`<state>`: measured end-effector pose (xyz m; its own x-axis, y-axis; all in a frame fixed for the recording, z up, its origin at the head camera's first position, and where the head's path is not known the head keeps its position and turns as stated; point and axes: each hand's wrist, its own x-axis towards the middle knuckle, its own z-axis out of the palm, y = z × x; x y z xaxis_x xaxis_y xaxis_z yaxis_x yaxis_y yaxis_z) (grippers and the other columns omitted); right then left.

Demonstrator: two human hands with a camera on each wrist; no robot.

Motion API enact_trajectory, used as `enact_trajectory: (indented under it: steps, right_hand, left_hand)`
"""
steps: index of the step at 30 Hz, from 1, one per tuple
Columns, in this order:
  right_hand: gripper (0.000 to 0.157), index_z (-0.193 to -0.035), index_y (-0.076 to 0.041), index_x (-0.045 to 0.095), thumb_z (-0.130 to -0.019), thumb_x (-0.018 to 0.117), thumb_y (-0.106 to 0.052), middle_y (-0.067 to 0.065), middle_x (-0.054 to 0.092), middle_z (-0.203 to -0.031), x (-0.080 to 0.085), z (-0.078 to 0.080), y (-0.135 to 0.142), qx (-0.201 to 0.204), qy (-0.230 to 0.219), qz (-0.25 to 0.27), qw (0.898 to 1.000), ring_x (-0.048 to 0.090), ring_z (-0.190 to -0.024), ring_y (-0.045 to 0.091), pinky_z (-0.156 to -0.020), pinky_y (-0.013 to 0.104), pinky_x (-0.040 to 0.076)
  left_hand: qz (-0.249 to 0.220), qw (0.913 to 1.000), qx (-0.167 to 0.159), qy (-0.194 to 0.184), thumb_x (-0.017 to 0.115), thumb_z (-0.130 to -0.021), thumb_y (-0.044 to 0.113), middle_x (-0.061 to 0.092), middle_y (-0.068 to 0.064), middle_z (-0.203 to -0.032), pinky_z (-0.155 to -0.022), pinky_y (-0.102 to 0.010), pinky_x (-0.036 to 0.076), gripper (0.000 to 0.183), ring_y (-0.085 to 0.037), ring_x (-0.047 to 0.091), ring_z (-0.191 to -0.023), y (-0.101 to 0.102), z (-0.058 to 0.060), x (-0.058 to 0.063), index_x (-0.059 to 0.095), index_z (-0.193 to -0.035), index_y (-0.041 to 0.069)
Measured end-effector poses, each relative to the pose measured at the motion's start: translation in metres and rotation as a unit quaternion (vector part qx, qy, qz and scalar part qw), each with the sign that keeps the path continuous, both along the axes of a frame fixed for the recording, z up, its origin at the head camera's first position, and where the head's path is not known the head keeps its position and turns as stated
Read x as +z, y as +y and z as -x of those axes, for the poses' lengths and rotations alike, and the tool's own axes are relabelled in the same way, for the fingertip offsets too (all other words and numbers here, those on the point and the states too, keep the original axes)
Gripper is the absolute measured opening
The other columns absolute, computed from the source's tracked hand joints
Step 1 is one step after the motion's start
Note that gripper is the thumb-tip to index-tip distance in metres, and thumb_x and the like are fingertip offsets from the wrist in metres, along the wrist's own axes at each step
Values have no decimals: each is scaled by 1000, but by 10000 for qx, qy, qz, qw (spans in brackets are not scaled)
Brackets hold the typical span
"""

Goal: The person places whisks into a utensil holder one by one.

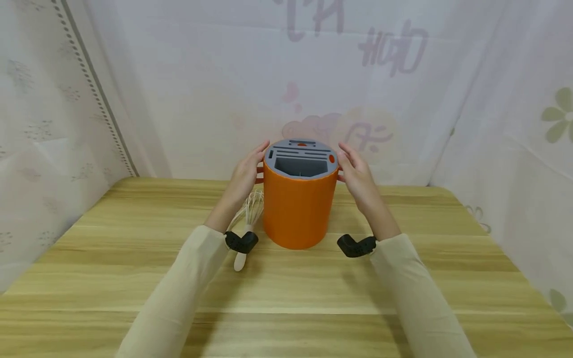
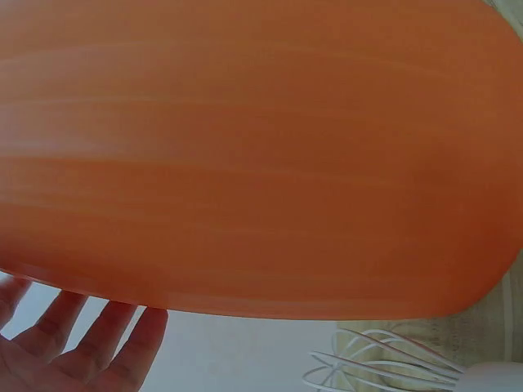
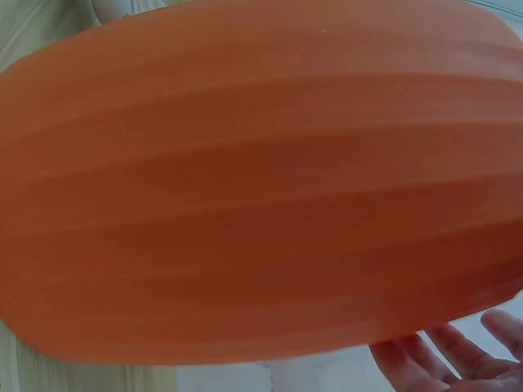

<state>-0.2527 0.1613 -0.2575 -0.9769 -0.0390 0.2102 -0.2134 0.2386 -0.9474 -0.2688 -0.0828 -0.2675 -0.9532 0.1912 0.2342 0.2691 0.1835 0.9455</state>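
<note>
An orange, ribbed cylindrical utensil holder (image 1: 296, 211) stands on the wooden table, topped by a grey slotted insert (image 1: 299, 149). The left hand (image 1: 243, 174) touches its left side near the rim; in the left wrist view the fingers (image 2: 122, 343) are spread and fairly straight, their tips at the holder's edge. On the opposite side the right hand (image 1: 358, 176) rests near the rim, its spread fingers (image 3: 458, 351) meeting the edge in the right wrist view. Left of the holder, under the left forearm, lies a whisk (image 1: 240, 261) with a pale handle and wire loops (image 2: 376, 359).
The wooden table (image 1: 335, 308) ends at a back edge close behind the holder. A printed pale curtain (image 1: 201, 89) hangs behind and along both sides. Each wrist wears a black camera, the left one (image 1: 241, 242) directly above the whisk.
</note>
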Motion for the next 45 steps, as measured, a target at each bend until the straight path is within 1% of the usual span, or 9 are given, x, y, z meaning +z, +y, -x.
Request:
enact_trajectory:
  steps: [4,7,11,16,27,33,35,39,45]
  right_hand:
    - [45,-143,-15,35,-101,36,-31,7,42,-142,0,1,-5,-301,-52,68,9995,47,-119,25,-100,44,43]
    - [43,-140,-12,37,-101,36,-29,7,43,-140,-1,2,-9,-500,-76,113,9987,48,-117,23,-98,41,44]
    - [41,-137,-6,41,-101,35,-26,10,47,-134,-3,4,-13,-606,-30,309,9977,50,-109,19,-93,35,45]
    - [40,-134,-4,43,-101,33,-25,12,50,-128,-5,5,-15,-635,40,413,9971,50,-100,14,-87,30,44]
    - [40,-133,-4,42,-101,32,-25,12,49,-129,-9,8,-16,-659,37,391,9971,49,-102,15,-86,27,43]
    - [39,-133,-4,42,-101,32,-24,12,49,-128,-9,8,-16,-603,90,414,9973,49,-100,15,-85,29,44]
    - [39,-133,-4,41,-101,32,-24,12,48,-129,-8,8,-15,-569,82,384,9976,49,-103,17,-88,31,45]
    - [40,-134,-4,40,-101,32,-25,12,47,-131,-9,6,-12,-495,67,345,9982,49,-106,19,-92,34,45]
    - [39,-133,-5,40,-101,31,-25,11,47,-131,-10,1,-13,-455,96,272,9986,49,-107,19,-91,35,45]
  left_hand:
    - [-100,9999,-27,-61,26,-102,32,41,-2,-144,-92,-44,47,43,-31,52,-113,2,2,-2,36,-144,27]
    - [-107,9999,-8,-88,27,-102,33,43,-2,-142,-92,-45,47,43,-31,53,-113,3,2,-2,37,-143,28]
    - [-15,9999,-67,-107,25,-101,35,43,-3,-140,-94,-48,45,44,-32,52,-113,3,3,0,35,-144,25]
    - [104,9996,-246,-71,22,-102,35,41,-6,-140,-95,-51,43,46,-34,50,-114,3,3,2,31,-144,20]
    - [210,9993,-307,-106,21,-100,33,40,-11,-137,-89,-48,45,46,-35,51,-109,2,5,1,28,-143,17]
    - [214,9990,-390,-105,21,-101,34,38,-10,-138,-94,-53,42,46,-36,48,-113,2,2,3,26,-143,18]
    - [224,9989,-399,-111,21,-100,33,38,-11,-138,-94,-54,41,46,-36,48,-113,2,2,3,26,-143,18]
    - [249,9988,-410,-132,21,-100,33,38,-13,-138,-93,-54,41,46,-37,48,-112,2,1,3,26,-143,17]
    - [286,9982,-513,-100,20,-100,34,34,-11,-141,-94,-53,40,47,-36,46,-116,-2,-4,2,23,-144,17]
